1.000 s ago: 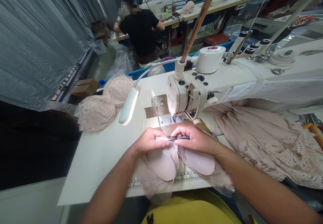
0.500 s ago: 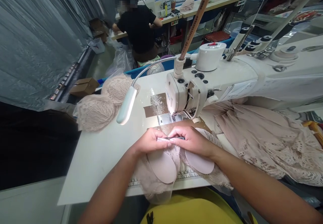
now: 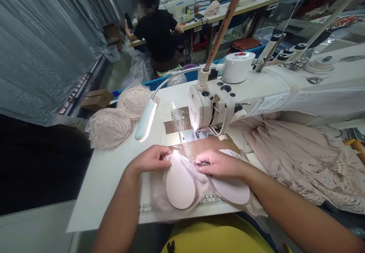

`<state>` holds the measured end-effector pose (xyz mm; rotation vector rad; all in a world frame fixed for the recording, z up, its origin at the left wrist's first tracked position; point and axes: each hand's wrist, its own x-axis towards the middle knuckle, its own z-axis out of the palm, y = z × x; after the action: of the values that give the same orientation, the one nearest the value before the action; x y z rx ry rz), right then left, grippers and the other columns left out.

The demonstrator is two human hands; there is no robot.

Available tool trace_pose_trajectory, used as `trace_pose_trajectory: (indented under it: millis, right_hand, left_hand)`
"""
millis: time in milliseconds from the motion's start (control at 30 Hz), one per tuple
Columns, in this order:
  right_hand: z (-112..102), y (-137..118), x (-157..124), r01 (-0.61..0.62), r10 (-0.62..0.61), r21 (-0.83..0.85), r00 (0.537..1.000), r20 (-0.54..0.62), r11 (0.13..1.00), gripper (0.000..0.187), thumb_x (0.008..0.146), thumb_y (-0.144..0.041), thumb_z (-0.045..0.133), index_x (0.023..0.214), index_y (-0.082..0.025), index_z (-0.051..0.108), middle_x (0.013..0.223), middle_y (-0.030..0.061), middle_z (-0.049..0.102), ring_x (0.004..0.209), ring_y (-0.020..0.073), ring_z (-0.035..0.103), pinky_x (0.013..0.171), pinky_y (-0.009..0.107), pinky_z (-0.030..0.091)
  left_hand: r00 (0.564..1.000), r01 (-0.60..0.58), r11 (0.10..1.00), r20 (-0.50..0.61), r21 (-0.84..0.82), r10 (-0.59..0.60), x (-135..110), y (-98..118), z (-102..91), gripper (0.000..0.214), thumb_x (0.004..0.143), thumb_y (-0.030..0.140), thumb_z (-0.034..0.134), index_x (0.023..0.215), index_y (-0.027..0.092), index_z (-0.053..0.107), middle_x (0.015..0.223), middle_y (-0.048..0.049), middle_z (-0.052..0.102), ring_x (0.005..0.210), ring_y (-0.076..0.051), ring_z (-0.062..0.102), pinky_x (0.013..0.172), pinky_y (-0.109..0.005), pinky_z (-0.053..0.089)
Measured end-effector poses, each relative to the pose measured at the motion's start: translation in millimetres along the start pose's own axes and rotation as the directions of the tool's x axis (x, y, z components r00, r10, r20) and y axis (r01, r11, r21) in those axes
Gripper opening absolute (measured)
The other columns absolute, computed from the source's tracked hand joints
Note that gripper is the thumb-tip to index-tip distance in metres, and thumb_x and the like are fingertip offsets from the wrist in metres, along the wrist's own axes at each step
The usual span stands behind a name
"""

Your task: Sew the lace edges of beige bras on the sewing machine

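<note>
A pale pink lace bra [image 3: 180,186] lies on the sewing table with its smooth cup insides facing up. My left hand [image 3: 152,158] pinches the upper left edge of the left cup, thumb on top. Between the two cups is my right hand [image 3: 218,163], its fingers closed round a small, thin metal tool [image 3: 203,164] whose tip points left at the lace edge. Whether the tool is tweezers or snips I cannot make out. Just beyond both hands stands the sewing machine [image 3: 202,108], its needle area lit.
A lamp [image 3: 146,120] on a bendy neck hangs left of the machine head. Lace cups [image 3: 111,128] lie at the table's left edge. Beige lace fabric [image 3: 293,150] is heaped on the right. A printed ruler [image 3: 213,200] runs along the front edge. A person [image 3: 156,36] sits further back.
My hands, close together half a second ago, are now apart. The left has moved left with the cup's edge, spreading the cup open, while the right stays near the middle with the tool.
</note>
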<state>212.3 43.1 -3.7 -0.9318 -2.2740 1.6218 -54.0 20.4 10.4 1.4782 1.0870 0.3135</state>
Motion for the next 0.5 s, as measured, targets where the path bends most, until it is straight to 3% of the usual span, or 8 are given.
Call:
trace_pose_trajectory:
  millis: [67, 167, 367, 500]
  right_hand:
    - [2.3, -2.2, 1.1, 0.041, -0.039, 0.076, 0.999, -0.020, 0.996, 0.027, 0.089, -0.036, 0.047, 0.071, -0.018, 0.055, 0.069, -0.0010, 0.054, 0.066, 0.0140, 0.050, 0.060, 0.027, 0.037]
    - [8.1, -6.7, 4.5, 0.035, -0.003, 0.191, 0.987, -0.163, 0.981, 0.021, 0.089, -0.038, 0.049, 0.087, -0.018, 0.058, 0.082, 0.0008, 0.058, 0.079, 0.0164, 0.054, 0.070, 0.028, 0.041]
    - [15.8, -10.9, 7.5, 0.017, 0.014, 0.122, 0.970, -0.243, 0.992, 0.017, 0.080, -0.030, 0.060, 0.069, -0.018, 0.055, 0.065, -0.0027, 0.050, 0.063, 0.0132, 0.047, 0.057, 0.026, 0.038]
    - [16.2, -10.6, 7.0, 0.087, -0.039, 0.167, 0.962, -0.270, 0.982, 0.012, 0.082, -0.027, 0.057, 0.076, -0.017, 0.061, 0.074, 0.0002, 0.059, 0.072, 0.0160, 0.054, 0.066, 0.028, 0.044]
  left_hand:
    - [0.998, -0.038, 0.999, -0.040, -0.024, 0.037, -0.9, 4.5, 2.0, 0.017, 0.081, 0.030, 0.062, 0.081, 0.013, 0.060, 0.074, 0.0006, 0.052, 0.068, -0.011, 0.046, 0.062, -0.020, 0.035]
    - [0.995, -0.068, 0.997, -0.080, -0.030, 0.065, 2.4, 10.6, 10.3, 0.018, 0.082, 0.031, 0.061, 0.084, 0.013, 0.061, 0.078, -0.0007, 0.055, 0.069, -0.011, 0.047, 0.062, -0.020, 0.036]
    - [0.983, -0.111, 0.992, -0.156, -0.064, 0.100, 13.0, 8.4, 26.7, 0.023, 0.076, 0.031, 0.069, 0.091, 0.015, 0.061, 0.078, 0.0003, 0.054, 0.068, -0.010, 0.045, 0.060, -0.019, 0.035]
    - [0.985, -0.112, 0.976, -0.151, -0.185, 0.084, 22.0, 5.7, 38.0, 0.037, 0.070, 0.031, 0.075, 0.100, 0.015, 0.059, 0.081, -0.0003, 0.054, 0.069, -0.010, 0.046, 0.062, -0.020, 0.036]
